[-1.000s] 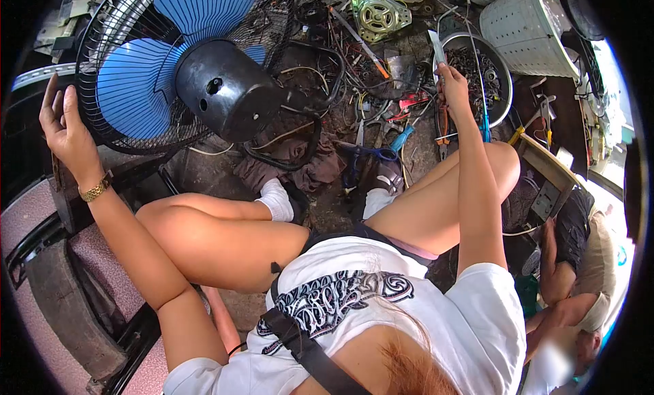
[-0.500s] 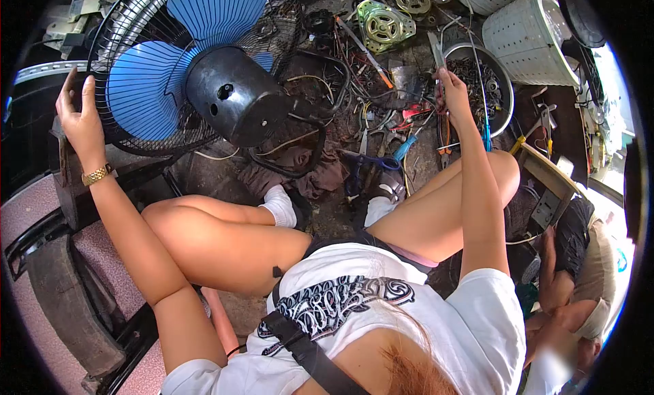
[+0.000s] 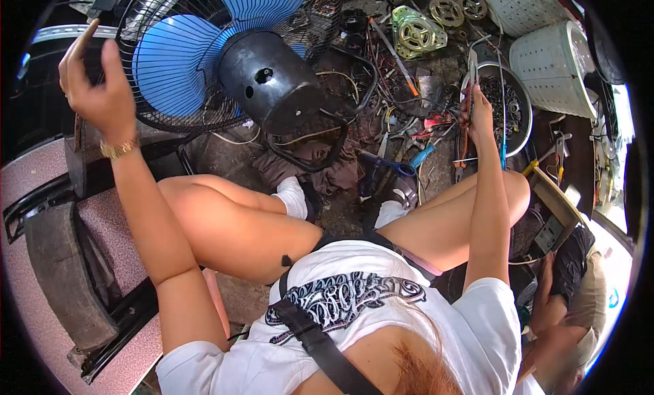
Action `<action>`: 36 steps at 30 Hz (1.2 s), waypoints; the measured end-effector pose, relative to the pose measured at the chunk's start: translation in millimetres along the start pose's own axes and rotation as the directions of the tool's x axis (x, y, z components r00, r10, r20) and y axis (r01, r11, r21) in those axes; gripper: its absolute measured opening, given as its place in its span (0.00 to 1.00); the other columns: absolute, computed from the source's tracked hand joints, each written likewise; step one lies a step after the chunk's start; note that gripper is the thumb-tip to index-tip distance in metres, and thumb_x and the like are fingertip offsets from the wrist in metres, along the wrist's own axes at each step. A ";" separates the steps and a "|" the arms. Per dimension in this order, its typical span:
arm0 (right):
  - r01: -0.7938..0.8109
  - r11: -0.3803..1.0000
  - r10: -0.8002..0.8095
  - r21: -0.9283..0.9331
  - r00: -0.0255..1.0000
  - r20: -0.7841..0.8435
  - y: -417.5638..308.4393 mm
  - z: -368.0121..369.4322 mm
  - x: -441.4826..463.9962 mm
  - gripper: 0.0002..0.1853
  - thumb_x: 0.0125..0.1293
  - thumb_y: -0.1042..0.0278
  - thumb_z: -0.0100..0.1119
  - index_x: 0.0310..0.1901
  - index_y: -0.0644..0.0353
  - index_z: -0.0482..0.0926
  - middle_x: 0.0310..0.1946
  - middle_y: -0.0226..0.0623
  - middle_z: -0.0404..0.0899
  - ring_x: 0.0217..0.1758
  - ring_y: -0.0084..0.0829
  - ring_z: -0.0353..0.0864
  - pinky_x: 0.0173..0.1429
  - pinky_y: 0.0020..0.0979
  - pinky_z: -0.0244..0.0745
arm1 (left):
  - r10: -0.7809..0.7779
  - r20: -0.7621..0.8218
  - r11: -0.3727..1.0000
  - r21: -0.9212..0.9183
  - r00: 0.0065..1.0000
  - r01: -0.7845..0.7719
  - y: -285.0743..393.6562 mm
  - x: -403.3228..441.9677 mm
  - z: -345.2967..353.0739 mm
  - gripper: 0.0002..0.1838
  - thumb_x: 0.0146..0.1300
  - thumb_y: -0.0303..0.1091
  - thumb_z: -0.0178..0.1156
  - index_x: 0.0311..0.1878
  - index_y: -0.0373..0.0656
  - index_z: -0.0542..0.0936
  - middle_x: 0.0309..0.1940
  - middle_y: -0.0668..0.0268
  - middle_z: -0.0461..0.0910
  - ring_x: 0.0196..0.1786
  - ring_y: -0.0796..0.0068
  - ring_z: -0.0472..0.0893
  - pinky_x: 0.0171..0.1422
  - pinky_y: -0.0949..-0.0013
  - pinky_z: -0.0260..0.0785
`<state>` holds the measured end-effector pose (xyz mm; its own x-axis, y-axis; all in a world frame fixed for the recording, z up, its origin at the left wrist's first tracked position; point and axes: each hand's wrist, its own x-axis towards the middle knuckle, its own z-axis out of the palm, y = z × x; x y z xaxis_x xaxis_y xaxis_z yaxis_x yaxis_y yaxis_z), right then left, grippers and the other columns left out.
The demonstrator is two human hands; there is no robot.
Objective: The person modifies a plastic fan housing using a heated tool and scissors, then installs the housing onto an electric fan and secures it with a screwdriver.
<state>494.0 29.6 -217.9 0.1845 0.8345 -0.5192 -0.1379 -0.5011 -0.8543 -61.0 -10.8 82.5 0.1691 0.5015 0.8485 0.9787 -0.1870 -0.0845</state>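
Note:
My left hand [image 3: 95, 88], with a gold watch at its wrist, is raised beside the left rim of a fan's wire guard. Its thumb and fingers are apart, and nothing is in them. The fan [image 3: 266, 82] lies tilted, with blue blades and a black motor housing turned toward me. My right hand [image 3: 480, 112] is closed around a slim silver metal tool [image 3: 473, 67] pointing away from me; whether it is a blade or long jaws I cannot tell. Just beyond that hand sits a round metal basin [image 3: 524, 105] with many small dark parts.
Blue-handled scissors [image 3: 402, 169], a teal-handled tool [image 3: 422, 154] and wires litter the floor. Perforated white baskets [image 3: 552, 68] lie at the back right, near a gold-coloured metal bracket [image 3: 418, 33]. A brown cloth [image 3: 320, 167] lies under the fan stand. Another person [image 3: 572, 286] is at lower right.
The view has shifted, so the fan and floor items sit further right. My left hand has lifted and turned, away from the guard's rim. My right hand still grips the silver tool.

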 end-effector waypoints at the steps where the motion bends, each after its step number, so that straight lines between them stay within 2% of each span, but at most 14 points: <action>1: 0.000 1.000 0.000 -0.008 1.000 0.011 -1.1 -0.5 -0.2 0.20 0.74 0.44 0.49 0.42 0.55 0.77 0.17 0.27 0.68 0.14 0.20 0.64 0.19 0.26 0.61 | 0.106 -0.008 0.993 -0.052 0.994 -0.106 24.9 1.5 -3.1 0.18 0.59 0.35 0.67 0.53 0.43 0.82 0.47 0.64 0.84 0.52 0.67 0.80 0.61 0.64 0.65; 3: 0.057 0.998 -0.057 0.006 0.998 0.027 4.0 -4.4 3.9 0.19 0.75 0.46 0.50 0.42 0.55 0.77 0.18 0.28 0.68 0.15 0.20 0.64 0.19 0.26 0.61 | 0.270 0.040 0.962 -0.041 0.962 -0.268 62.3 2.1 -12.9 0.19 0.58 0.34 0.68 0.53 0.43 0.82 0.51 0.66 0.84 0.54 0.71 0.80 0.60 0.68 0.64; 9: 0.148 0.980 -0.130 -0.130 0.982 0.137 25.1 -12.6 14.2 0.13 0.75 0.56 0.52 0.50 0.55 0.76 0.23 0.27 0.71 0.17 0.18 0.66 0.21 0.24 0.63 | 0.214 0.143 0.977 -0.031 0.966 -0.212 53.7 2.1 -11.4 0.20 0.61 0.33 0.68 0.56 0.41 0.80 0.55 0.62 0.81 0.58 0.67 0.78 0.65 0.63 0.67; 13: 0.103 0.965 -0.066 -0.240 0.985 0.160 45.5 -34.0 49.9 0.20 0.72 0.69 0.53 0.64 0.56 0.70 0.29 0.32 0.76 0.25 0.25 0.75 0.31 0.29 0.74 | 0.201 0.173 0.976 0.044 0.964 -0.212 30.1 11.0 -14.8 0.20 0.63 0.36 0.67 0.57 0.41 0.80 0.55 0.61 0.81 0.59 0.65 0.77 0.68 0.61 0.63; 15: 0.618 0.592 -0.526 -0.517 0.782 0.333 75.3 -56.2 93.8 0.32 0.66 0.76 0.57 0.72 0.56 0.61 0.41 0.47 0.80 0.43 0.42 0.82 0.50 0.37 0.78 | 0.142 0.183 0.969 0.177 0.973 -0.175 -1.2 6.8 -11.6 0.23 0.66 0.43 0.64 0.60 0.41 0.78 0.57 0.58 0.79 0.62 0.61 0.75 0.71 0.58 0.58; 16: 0.618 0.589 -0.528 -0.521 0.782 0.331 71.9 -53.0 93.9 0.32 0.66 0.76 0.57 0.72 0.56 0.61 0.41 0.47 0.80 0.43 0.42 0.82 0.50 0.37 0.78 | 0.140 0.179 0.970 0.174 0.974 -0.171 -12.7 3.2 -7.1 0.23 0.66 0.43 0.64 0.60 0.41 0.78 0.57 0.58 0.79 0.62 0.61 0.75 0.71 0.58 0.58; 18: 0.326 0.400 -0.327 -0.857 0.924 0.198 70.7 -39.1 101.9 0.38 0.61 0.77 0.60 0.74 0.54 0.58 0.56 0.57 0.74 0.60 0.57 0.74 0.65 0.42 0.70 | -0.025 0.208 0.974 0.227 0.978 -0.023 -21.9 1.8 0.9 0.24 0.67 0.47 0.62 0.60 0.42 0.78 0.58 0.55 0.78 0.61 0.57 0.75 0.66 0.58 0.62; 22: 0.415 0.028 -0.671 -0.909 0.682 0.290 46.0 31.9 37.4 0.21 0.59 0.70 0.60 0.55 0.58 0.75 0.53 0.48 0.73 0.50 0.55 0.76 0.55 0.47 0.73 | -0.191 0.306 0.981 0.030 0.933 0.191 -31.5 -7.6 19.5 0.29 0.70 0.52 0.56 0.66 0.41 0.73 0.62 0.52 0.74 0.66 0.55 0.71 0.71 0.58 0.59; 24: 0.719 -0.002 -0.497 -0.695 0.602 0.625 91.5 34.8 41.0 0.14 0.55 0.71 0.61 0.44 0.60 0.76 0.51 0.47 0.73 0.47 0.52 0.76 0.51 0.48 0.73 | -0.256 0.389 0.965 0.048 0.885 0.258 -32.7 -9.4 26.6 0.31 0.71 0.54 0.53 0.68 0.41 0.71 0.64 0.51 0.72 0.68 0.55 0.70 0.72 0.59 0.58; 26: 0.754 -0.142 -0.038 -0.641 0.643 0.765 130.6 51.3 25.7 0.17 0.52 0.72 0.61 0.44 0.61 0.74 0.51 0.45 0.73 0.50 0.48 0.75 0.52 0.48 0.73 | -0.329 0.430 0.937 0.042 0.841 0.346 -30.7 -15.3 33.7 0.32 0.71 0.55 0.53 0.69 0.42 0.70 0.64 0.50 0.73 0.67 0.55 0.71 0.71 0.59 0.59; 27: 0.753 -0.145 -0.040 -0.641 0.643 0.765 131.3 57.0 12.5 0.17 0.52 0.72 0.61 0.44 0.61 0.74 0.51 0.45 0.73 0.50 0.48 0.75 0.52 0.48 0.73 | -0.377 0.449 0.908 0.008 0.810 0.418 -30.3 -16.8 35.7 0.32 0.71 0.56 0.52 0.68 0.41 0.70 0.63 0.51 0.74 0.65 0.56 0.73 0.70 0.60 0.61; 29: 0.507 -0.327 -0.451 -0.798 0.658 0.603 125.4 67.5 -2.3 0.21 0.51 0.72 0.62 0.48 0.62 0.72 0.51 0.44 0.73 0.53 0.44 0.75 0.53 0.45 0.73 | -0.379 0.459 0.899 -0.022 0.803 0.437 -31.6 -16.4 36.3 0.32 0.71 0.56 0.52 0.68 0.41 0.70 0.62 0.52 0.75 0.64 0.58 0.74 0.70 0.61 0.62; 32: 0.383 -0.243 -0.370 -0.891 0.813 0.450 130.6 62.2 20.0 0.25 0.49 0.71 0.65 0.51 0.62 0.69 0.50 0.43 0.72 0.54 0.43 0.75 0.56 0.46 0.72 | -0.381 0.477 0.896 -0.020 0.792 0.443 -30.2 -18.2 36.8 0.32 0.71 0.56 0.53 0.67 0.39 0.70 0.58 0.53 0.76 0.61 0.62 0.76 0.67 0.64 0.64; 36: 0.459 -0.185 -0.259 -0.869 0.830 0.494 106.0 62.5 22.2 0.30 0.44 0.70 0.71 0.51 0.57 0.68 0.46 0.38 0.74 0.52 0.42 0.76 0.52 0.44 0.69 | -0.382 0.449 0.902 -0.009 0.808 0.431 -31.7 -18.9 35.6 0.33 0.70 0.56 0.55 0.66 0.37 0.71 0.56 0.54 0.78 0.59 0.62 0.77 0.65 0.64 0.66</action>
<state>422.6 9.4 -318.5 -0.2915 0.9357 -0.1986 0.9558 0.2766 -0.0997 -91.0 15.7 50.6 -0.1846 0.8560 0.4830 0.9549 0.0399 0.2942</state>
